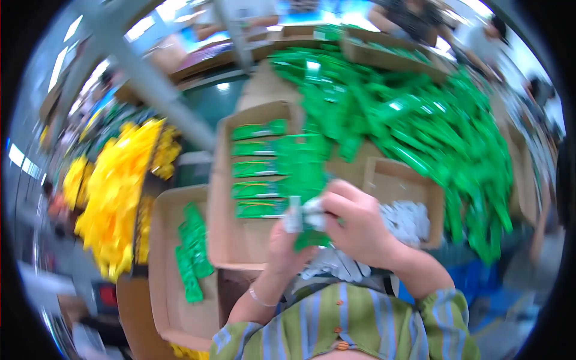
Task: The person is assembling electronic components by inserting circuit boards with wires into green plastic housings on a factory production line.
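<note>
My two hands meet in the middle, in front of my body, both with bent fingers. My left hand (281, 246) is closed on a green plastic piece (311, 238), and something white (293, 215) shows at its fingertips. My right hand (357, 222) pinches a small white part (313, 207) against that piece; blur hides its exact kind. Just beyond the hands, a cardboard tray (221, 240) holds a column of green packs (255, 169) and more green pieces at its right side. White parts (336, 265) lie below the hands, close to my body.
A large heap of green plastic pieces (414, 126) covers the back right. A small box (435, 192) of white parts (407, 221) stands right of my hands. At left are a tray (165, 276) with a few green pieces and yellow items (117, 192). A grey post (159, 90) slants across; people work beyond.
</note>
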Demonstrator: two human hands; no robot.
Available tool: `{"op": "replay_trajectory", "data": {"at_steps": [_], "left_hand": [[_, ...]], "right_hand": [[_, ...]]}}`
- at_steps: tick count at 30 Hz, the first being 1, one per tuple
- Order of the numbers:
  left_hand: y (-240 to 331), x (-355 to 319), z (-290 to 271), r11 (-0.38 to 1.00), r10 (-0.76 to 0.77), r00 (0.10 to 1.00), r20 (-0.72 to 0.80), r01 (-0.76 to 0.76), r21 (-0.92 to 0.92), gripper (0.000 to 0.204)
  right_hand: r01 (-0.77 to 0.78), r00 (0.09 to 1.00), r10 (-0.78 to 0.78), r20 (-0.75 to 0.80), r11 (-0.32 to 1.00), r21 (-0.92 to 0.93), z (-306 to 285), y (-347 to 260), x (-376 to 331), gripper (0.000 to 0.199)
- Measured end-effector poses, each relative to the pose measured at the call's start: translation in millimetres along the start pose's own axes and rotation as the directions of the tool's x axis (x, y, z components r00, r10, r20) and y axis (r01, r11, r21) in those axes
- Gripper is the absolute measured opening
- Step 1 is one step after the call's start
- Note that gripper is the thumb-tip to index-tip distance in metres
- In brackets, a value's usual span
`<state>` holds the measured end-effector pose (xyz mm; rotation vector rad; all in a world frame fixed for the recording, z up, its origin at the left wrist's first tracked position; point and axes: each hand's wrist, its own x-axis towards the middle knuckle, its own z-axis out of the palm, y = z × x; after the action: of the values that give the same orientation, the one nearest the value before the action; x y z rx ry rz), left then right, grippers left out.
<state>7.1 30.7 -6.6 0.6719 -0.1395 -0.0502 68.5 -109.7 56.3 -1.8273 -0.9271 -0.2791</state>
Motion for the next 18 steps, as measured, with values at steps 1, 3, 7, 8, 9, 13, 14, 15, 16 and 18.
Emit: {"op": "replay_trajectory", "data": {"at_steps": [1,3,7,8,9,13,14,15,16,18], "left_hand": [[0.1,-0.2,-1.0,1.000,0.001,0.999,-0.037,-0.001,-0.004,0.037],[-0.1,0.1,-7.9,0.999,-0.013,0.999,-0.043,0.011,-0.048,0.033],[-4.5,6.7,19.2,0.975,0.147,0.989,-0.035,-0.150,-0.163,0.038],[-1.4,6.2,19.9,0.964,0.160,0.987,0.033,-0.149,-0.219,0.040],[-0.1,2.4,21.2,0.968,0.213,0.977,0.022,-0.208,-0.143,0.044],[-2.3,-1.5,12.3,0.940,0.330,0.943,0.034,-0.326,-0.097,0.047],[-0.7,-3.1,13.1,0.933,0.358,0.934,0.006,-0.358,-0.030,0.046],[0.3,-3.2,12.8,0.922,0.388,0.922,0.001,-0.388,0.025,0.044],[5.7,-5.5,12.1,0.913,0.406,0.914,-0.006,-0.406,0.036,0.044],[16.3,-9.1,9.5,0.859,0.405,0.914,0.025,-0.390,0.333,0.044]], "right_hand": [[-0.006,0.999,0.009,0.042,0.999,-0.049,3.4,-3.2,1.1,0.021],[0.069,0.987,-0.037,0.159,0.977,-0.201,0.9,-14.6,2.4,0.026],[0.215,0.976,-0.212,0.048,0.901,-0.378,8.0,-32.6,-4.1,0.021],[0.270,0.963,-0.258,0.080,0.905,-0.329,10.9,-32.2,-2.4,0.021],[0.286,0.958,-0.276,0.077,0.894,-0.346,12.2,-36.7,-1.6,0.020],[0.350,0.937,-0.332,0.111,0.876,-0.332,23.9,-37.3,-2.4,0.024],[0.377,0.926,-0.355,0.126,0.876,-0.301,25.2,-37.3,-2.2,0.024],[0.420,0.907,-0.394,0.146,0.850,-0.316,25.0,-36.9,-1.6,0.025],[0.452,0.892,-0.423,0.162,0.826,-0.337,24.7,-34.7,-1.0,0.025],[0.461,0.887,-0.431,0.165,0.838,-0.293,27.5,-28.4,-0.4,0.027]]}}
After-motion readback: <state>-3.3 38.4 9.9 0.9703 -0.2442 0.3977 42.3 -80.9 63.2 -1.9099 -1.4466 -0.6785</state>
